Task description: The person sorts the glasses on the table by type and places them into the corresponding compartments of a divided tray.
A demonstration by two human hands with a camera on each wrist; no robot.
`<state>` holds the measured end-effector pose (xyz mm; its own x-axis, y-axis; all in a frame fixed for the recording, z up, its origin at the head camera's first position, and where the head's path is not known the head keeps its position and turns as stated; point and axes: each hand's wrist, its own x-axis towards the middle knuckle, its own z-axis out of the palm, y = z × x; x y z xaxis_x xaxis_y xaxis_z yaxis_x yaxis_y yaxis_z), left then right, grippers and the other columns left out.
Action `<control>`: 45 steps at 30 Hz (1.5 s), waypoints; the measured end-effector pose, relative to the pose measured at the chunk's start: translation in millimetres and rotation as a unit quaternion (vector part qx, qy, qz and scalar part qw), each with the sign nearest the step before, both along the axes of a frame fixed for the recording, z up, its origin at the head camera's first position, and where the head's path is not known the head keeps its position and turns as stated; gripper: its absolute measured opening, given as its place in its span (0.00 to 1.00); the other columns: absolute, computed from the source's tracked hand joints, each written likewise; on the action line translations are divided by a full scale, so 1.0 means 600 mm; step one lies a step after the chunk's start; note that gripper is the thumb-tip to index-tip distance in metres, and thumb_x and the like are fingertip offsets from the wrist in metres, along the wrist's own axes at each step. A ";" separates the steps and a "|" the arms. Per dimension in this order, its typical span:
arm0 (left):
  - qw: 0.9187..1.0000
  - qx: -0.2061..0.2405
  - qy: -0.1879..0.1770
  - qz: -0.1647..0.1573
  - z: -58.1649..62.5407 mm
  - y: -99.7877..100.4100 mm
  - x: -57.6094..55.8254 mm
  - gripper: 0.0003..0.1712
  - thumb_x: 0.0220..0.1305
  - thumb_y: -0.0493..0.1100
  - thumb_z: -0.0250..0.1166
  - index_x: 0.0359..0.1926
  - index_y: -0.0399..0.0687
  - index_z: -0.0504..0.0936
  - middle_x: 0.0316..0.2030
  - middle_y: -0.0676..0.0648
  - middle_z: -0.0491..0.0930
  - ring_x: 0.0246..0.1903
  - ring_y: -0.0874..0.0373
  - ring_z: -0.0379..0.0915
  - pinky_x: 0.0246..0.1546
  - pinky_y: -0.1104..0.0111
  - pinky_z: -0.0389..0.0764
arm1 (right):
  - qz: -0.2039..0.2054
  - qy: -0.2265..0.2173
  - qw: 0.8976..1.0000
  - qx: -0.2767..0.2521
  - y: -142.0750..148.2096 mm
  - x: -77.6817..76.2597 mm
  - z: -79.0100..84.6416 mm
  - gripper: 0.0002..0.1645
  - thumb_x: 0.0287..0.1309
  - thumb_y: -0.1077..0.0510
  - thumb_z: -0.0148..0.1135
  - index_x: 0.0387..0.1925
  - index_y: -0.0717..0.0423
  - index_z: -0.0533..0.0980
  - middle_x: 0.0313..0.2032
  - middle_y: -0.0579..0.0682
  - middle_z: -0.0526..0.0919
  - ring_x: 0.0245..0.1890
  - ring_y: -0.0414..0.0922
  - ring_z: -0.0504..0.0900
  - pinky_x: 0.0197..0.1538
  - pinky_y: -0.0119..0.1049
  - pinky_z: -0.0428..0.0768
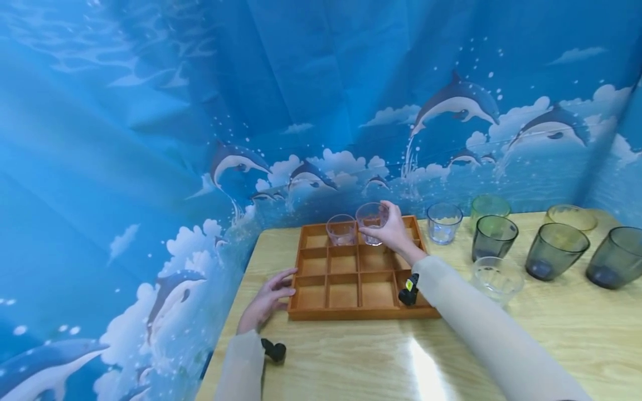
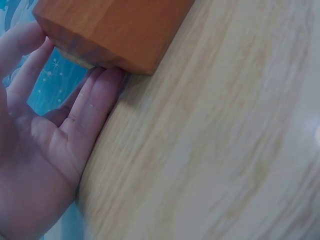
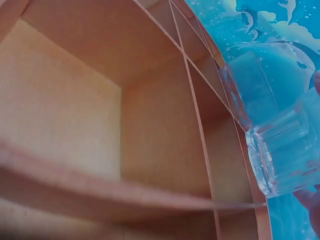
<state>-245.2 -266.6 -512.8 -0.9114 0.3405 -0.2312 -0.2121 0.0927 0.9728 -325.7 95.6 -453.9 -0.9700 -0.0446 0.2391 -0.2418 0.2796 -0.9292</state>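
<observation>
My right hand (image 1: 395, 233) holds a clear glass (image 1: 369, 218) by its sides, thumb and fingers on opposite sides. The glass is upright above the back row of a wooden compartment tray (image 1: 346, 313). Just left of it, a second clear glass (image 1: 341, 234) stands in a back-row compartment. In the right wrist view the held glass (image 3: 290, 150) shows its thick base close over the divider edges. My left hand (image 1: 267, 298) touches the tray's left side with extended fingers. The left wrist view has those fingers (image 2: 97, 95) against the tray's corner.
Right of the tray stand a bluish glass (image 1: 443, 224), a green glass (image 1: 490, 209), a dark green glass (image 1: 494, 238), a clear glass (image 1: 496, 278), a yellow glass (image 1: 572, 217) and two dark grey glasses, one nearer (image 1: 557, 253). A dolphin-print curtain (image 1: 321, 111) hangs behind the wooden table (image 1: 361, 362).
</observation>
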 end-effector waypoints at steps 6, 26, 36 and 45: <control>1.000 -0.004 0.014 0.005 -0.018 -0.005 -0.004 0.32 0.62 0.40 0.61 0.66 0.58 0.64 0.64 0.41 0.58 0.56 0.44 0.61 0.42 0.53 0.76 | -0.014 0.002 1.000 -0.004 -0.011 -0.012 -0.005 0.58 0.43 0.48 0.74 0.68 0.60 0.49 0.61 0.60 0.54 0.60 0.55 0.60 0.59 0.49 0.65; 1.000 -0.001 -0.007 0.002 0.013 0.006 0.008 0.33 0.63 0.38 0.60 0.68 0.53 0.62 0.64 0.38 0.57 0.54 0.45 0.62 0.42 0.53 0.76 | 0.006 -0.035 0.999 -0.004 -0.006 -0.020 -0.035 0.59 0.47 0.49 0.71 0.70 0.59 0.44 0.66 0.61 0.49 0.66 0.55 0.53 0.61 0.51 0.62; 1.000 -0.013 0.002 0.018 -0.011 -0.001 -0.005 0.32 0.62 0.40 0.61 0.67 0.58 0.64 0.63 0.41 0.58 0.56 0.45 0.61 0.41 0.53 0.76 | 0.036 -0.058 0.997 -0.030 -0.003 -0.026 -0.040 0.59 0.49 0.61 0.70 0.71 0.55 0.39 0.67 0.64 0.47 0.66 0.59 0.51 0.60 0.52 0.64; 1.000 -0.021 0.004 0.020 -0.020 -0.005 -0.007 0.32 0.60 0.43 0.64 0.65 0.61 0.66 0.63 0.43 0.59 0.57 0.45 0.60 0.43 0.53 0.75 | 0.054 -0.074 0.995 -0.026 0.000 -0.014 -0.040 0.56 0.52 0.64 0.67 0.71 0.59 0.40 0.68 0.65 0.44 0.67 0.60 0.48 0.61 0.51 0.61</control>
<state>-249.3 -269.5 -525.1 -0.9259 0.2937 -0.2374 -0.2091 0.1247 0.9699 -333.8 95.7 -477.8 -0.9848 -0.1427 0.0988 -0.1277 0.2103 -0.9693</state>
